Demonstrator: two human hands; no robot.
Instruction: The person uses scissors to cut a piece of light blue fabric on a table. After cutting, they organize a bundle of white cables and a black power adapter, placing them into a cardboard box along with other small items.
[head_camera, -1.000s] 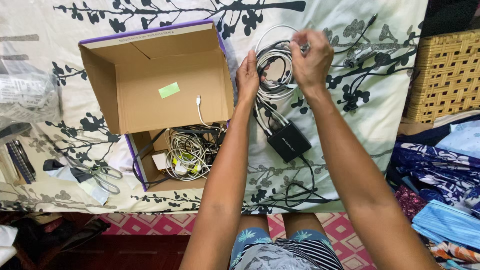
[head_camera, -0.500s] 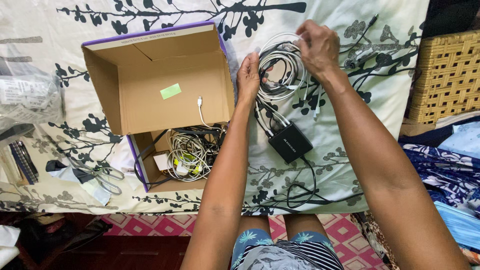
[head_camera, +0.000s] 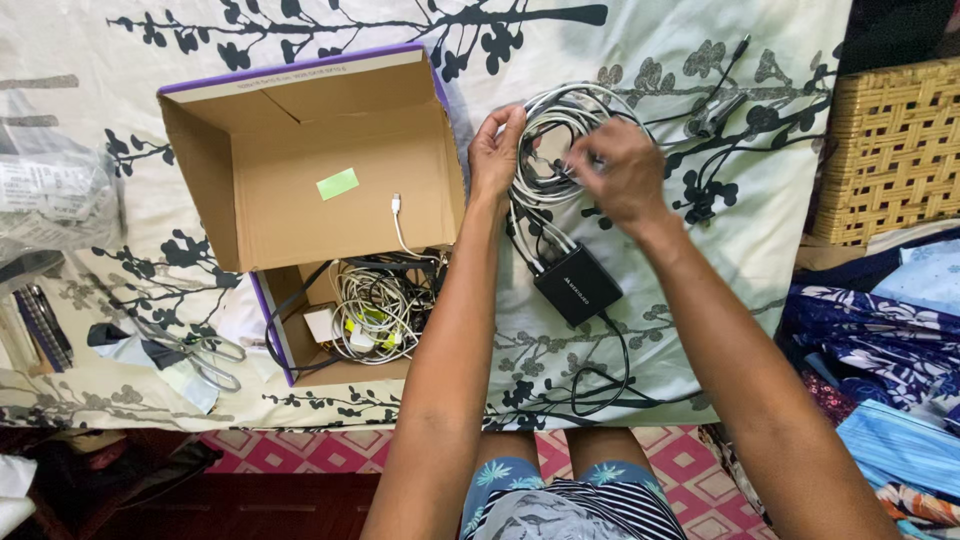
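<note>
My left hand (head_camera: 497, 150) grips the left side of a coil of grey-white cable (head_camera: 556, 118) held over the bedsheet. Over the coil's right side, my right hand (head_camera: 617, 172) is closed on the cable strands. The cable runs down to a black rectangular power adapter (head_camera: 577, 285) lying on the sheet, and a thin black cord (head_camera: 597, 378) loops away below it. Left of my hands stands an open cardboard box (head_camera: 300, 160) with purple edges, holding a tangle of white and grey cables (head_camera: 378, 303).
Scissors (head_camera: 200, 352) lie on the floral bedsheet (head_camera: 720, 290) at lower left beside dark pens (head_camera: 40, 325). A clear plastic bag (head_camera: 50, 195) sits at far left. A woven basket (head_camera: 895, 150) and folded patterned cloths (head_camera: 880, 340) are at right.
My right hand has swung from the top of the coil down to its right side, winding the cable. The left hand stays on the coil's left side.
</note>
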